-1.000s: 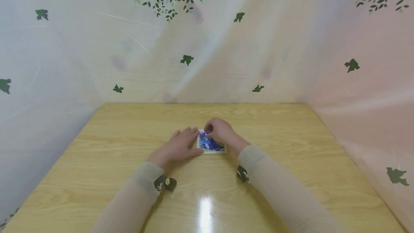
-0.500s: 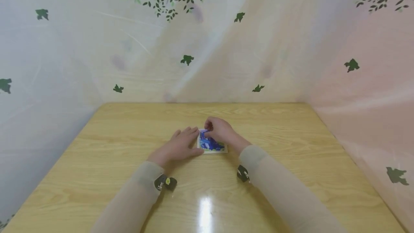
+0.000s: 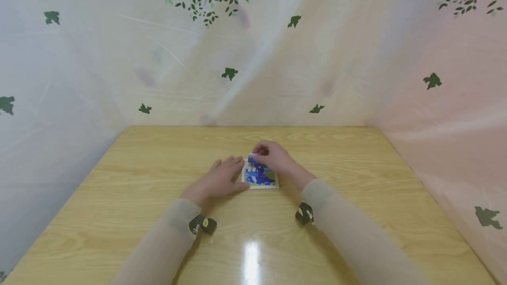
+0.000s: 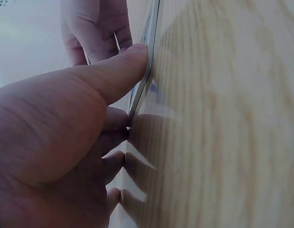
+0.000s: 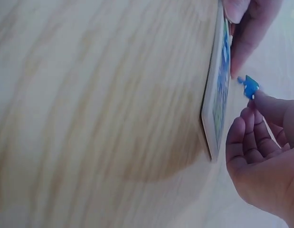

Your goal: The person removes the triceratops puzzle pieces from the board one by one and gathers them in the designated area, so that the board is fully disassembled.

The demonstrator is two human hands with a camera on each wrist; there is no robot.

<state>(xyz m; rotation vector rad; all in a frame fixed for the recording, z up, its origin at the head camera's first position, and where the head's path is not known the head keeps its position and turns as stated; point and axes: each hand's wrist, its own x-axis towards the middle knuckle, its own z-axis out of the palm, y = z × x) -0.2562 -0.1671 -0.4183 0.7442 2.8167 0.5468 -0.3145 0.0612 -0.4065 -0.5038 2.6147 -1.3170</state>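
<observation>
A small flat jigsaw puzzle (image 3: 259, 178), with a blue picture inside a pale frame, lies on the wooden table between both hands. My left hand (image 3: 222, 177) is spread at its left side; in the left wrist view the thumb (image 4: 123, 69) presses on the frame's edge and the other fingers touch the table. Just above the puzzle's far side, my right hand (image 3: 275, 157) pinches a blue puzzle piece (image 5: 251, 87) between thumb and fingertips. That piece is lifted clear of the board, its knob sticking out. Part of the puzzle's top right is hidden behind the right hand.
The wooden table (image 3: 158, 153) stretches around the hands, with a bright reflection near its front. Pale curtains (image 3: 253, 47) printed with green leaves and birds hang behind and at both sides. Each wrist wears a small black camera (image 3: 203, 224).
My right hand has risen slightly and drawn back to the right, lifting the blue puzzle piece off the board. The left hand has stayed in place.
</observation>
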